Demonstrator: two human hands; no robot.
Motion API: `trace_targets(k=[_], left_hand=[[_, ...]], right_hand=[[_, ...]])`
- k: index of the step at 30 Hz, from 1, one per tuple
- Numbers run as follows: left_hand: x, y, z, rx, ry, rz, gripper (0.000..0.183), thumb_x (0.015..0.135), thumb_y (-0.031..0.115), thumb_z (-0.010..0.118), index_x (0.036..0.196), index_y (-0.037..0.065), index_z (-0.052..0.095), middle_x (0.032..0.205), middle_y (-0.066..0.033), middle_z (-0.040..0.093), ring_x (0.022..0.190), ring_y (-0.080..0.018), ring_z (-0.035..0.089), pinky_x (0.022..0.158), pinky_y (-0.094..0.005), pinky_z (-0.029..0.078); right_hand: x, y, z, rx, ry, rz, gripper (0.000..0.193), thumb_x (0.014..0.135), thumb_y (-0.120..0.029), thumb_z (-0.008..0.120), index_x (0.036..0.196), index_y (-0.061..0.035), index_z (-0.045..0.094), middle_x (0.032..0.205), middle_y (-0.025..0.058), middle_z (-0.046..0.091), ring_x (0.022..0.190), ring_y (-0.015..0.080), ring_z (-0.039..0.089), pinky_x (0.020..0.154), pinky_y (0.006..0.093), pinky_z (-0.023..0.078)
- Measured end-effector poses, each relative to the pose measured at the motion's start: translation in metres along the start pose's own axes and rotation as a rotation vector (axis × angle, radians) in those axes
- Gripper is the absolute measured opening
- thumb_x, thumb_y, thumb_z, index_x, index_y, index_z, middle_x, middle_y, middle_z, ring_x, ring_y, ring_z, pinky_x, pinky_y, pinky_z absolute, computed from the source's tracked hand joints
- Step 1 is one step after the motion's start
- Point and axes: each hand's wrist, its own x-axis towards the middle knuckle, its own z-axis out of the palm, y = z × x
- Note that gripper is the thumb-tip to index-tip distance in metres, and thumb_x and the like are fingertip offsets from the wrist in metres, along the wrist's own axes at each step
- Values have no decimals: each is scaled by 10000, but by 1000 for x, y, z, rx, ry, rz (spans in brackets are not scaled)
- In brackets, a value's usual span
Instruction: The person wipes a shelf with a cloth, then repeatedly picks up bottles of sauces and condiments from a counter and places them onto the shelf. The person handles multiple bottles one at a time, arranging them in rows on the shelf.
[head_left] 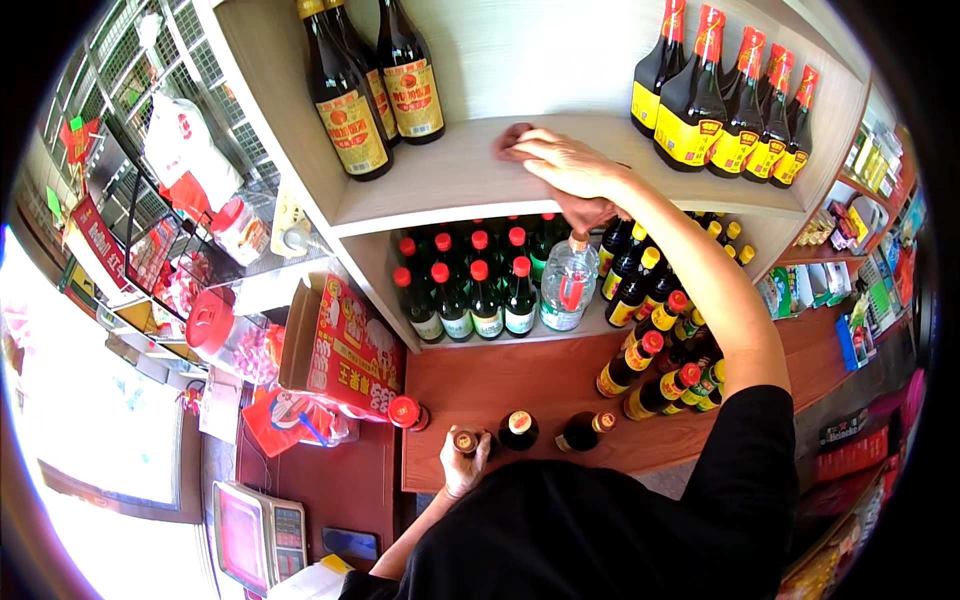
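Curling left hand [463,471] around dark capped bottle [465,441] at red-brown wooden counter [490,378]; gripping maroon cloth [512,142] in half-curled right hand [568,163] on pale wooden shelf [440,178], near grey metal mesh [190,60].

Upper left, three tall bottles [413,95]; upper right, at least five red-necked bottles [690,110]; three front bottles [518,432]; one cloth [585,212], one jug [568,285], one scale [260,535], one phone [350,543].

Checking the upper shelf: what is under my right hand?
A reddish cloth, on the upper shelf and over its edge. What the right hand and cloth cover is hidden.
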Motion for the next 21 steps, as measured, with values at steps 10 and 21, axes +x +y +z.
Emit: trace_targets(k=[10,21], left_hand=[[-2,-5,-60,-136,-166,71,841,698,355,851,1311,-48,440,1257,-216,526,1200,-331,514,1026,-443,402],[278,184,-84,454,30,714,416,788,78,729,1148,-39,558,1051,-211,610,987,-362,612,866,-415,492]], right_hand=[[24,47,-18,-286,-19,723,534,982,-436,412,1340,-55,517,1473,193,351,1322,424,374,1070,549,339],[82,-31,29,-129,-81,279,524,990,-443,372,1391,-121,472,1480,140,370,1330,367,392,1101,494,326]])
